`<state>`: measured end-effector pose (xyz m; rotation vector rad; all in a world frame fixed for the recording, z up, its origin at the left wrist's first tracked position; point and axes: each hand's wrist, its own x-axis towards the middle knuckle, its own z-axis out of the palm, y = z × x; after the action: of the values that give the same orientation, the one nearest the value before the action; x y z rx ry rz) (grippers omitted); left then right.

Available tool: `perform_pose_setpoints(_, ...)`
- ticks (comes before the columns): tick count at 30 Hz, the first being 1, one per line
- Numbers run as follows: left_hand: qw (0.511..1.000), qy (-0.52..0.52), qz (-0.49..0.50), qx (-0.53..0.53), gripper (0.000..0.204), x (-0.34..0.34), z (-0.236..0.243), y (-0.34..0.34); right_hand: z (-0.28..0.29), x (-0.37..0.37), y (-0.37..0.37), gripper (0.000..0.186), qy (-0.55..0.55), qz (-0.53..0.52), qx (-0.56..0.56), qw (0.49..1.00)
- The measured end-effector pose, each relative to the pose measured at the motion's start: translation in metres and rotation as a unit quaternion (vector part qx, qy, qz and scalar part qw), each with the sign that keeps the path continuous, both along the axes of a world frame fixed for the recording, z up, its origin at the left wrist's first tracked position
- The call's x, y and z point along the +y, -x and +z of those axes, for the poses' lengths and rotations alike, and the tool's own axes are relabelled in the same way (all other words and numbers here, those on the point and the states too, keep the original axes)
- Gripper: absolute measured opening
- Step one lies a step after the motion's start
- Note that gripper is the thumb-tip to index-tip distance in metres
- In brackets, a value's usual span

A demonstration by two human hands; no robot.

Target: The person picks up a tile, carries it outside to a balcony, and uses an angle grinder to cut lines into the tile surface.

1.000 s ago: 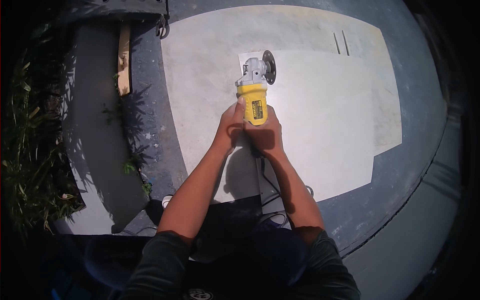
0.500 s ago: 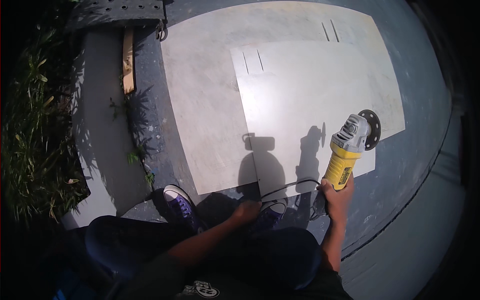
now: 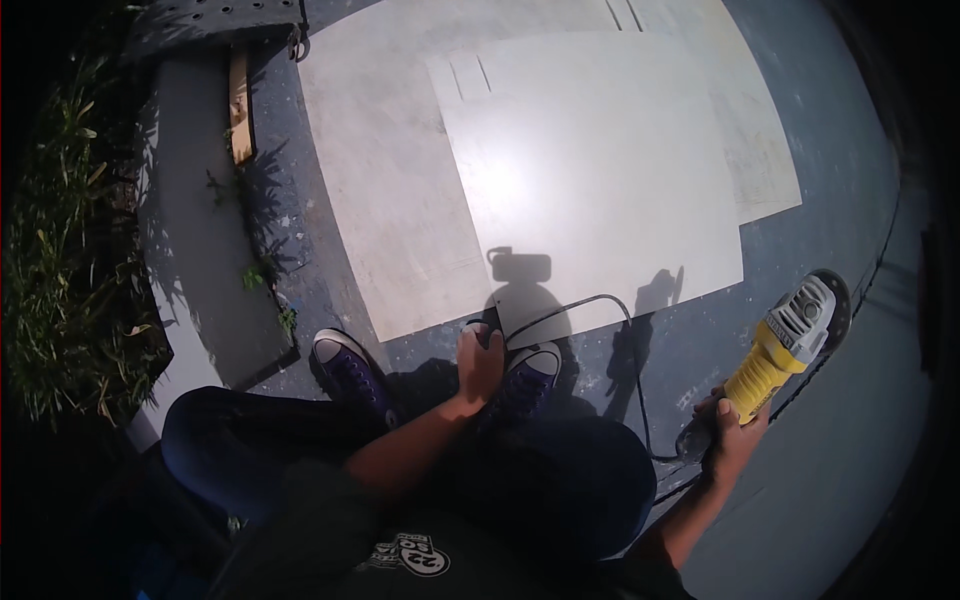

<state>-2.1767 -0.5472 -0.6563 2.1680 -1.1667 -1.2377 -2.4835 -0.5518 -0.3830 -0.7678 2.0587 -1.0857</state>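
Out to the right, my right hand [image 3: 738, 440] is wrapped round the yellow body of an angle grinder [image 3: 768, 368]. Its grey head carries a dark round disc [image 3: 838, 310] that faces away to the right, over the floor. A black cord [image 3: 628, 318] leaves the grinder's rear end, arches up and runs back toward my left hand [image 3: 480, 368]. That hand is closed between my shoes, by the near edge of a white sheet, and appears to grip the cord. What lies inside its fingers is largely hidden.
The smaller white sheet [image 3: 600, 150] lies on a larger pale sheet [image 3: 370, 190] on the grey floor. Purple shoes [image 3: 350, 368] are close to their near edge. Leftward are a wood strip [image 3: 240, 110], a grey ledge [image 3: 205, 220] and plants [image 3: 70, 250].
The grinder in my right hand has swung right and nearer to me, off the sheets. My left hand has risen slightly away from my body. The cord's loop has widened.
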Motion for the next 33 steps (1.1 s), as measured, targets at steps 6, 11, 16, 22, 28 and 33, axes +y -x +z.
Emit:
perform_pose_setpoints(6, 0.993, -0.086, 0.028, 0.082, 0.041, 0.001, -0.006, 0.004, 0.03, 0.019, 0.022, 0.065, 0.021, -0.001, 0.011, 1.0)
perform_pose_setpoints(11, 0.959, -0.189, 0.027, 0.211, 0.047, -0.006, -0.014, 0.003, 0.063, 0.028, 0.038, 0.074, 0.041, 0.016, 0.036, 0.998)
perform_pose_setpoints(16, 0.949, -0.214, -0.039, 0.229, 0.049, -0.004, -0.017, 0.002, 0.083, 0.039, 0.051, 0.078, 0.088, 0.011, 0.017, 0.996)
perform_pose_setpoints(22, 0.917, -0.2, 0.067, 0.338, 0.042, -0.003, -0.002, 0.008, 0.084, 0.044, 0.047, 0.079, 0.123, -0.008, 0.007, 0.992)
perform_pose_setpoints(28, 0.902, -0.138, 0.166, 0.373, 0.034, -0.007, 0.026, -0.018, 0.073, 0.049, 0.047, 0.078, 0.124, -0.001, -0.013, 0.992)
perform_pose_setpoints(33, 0.894, -0.074, 0.244, 0.369, 0.035, -0.043, 0.022, -0.045, 0.066, 0.045, 0.043, 0.079, 0.126, -0.02, -0.027, 0.991)
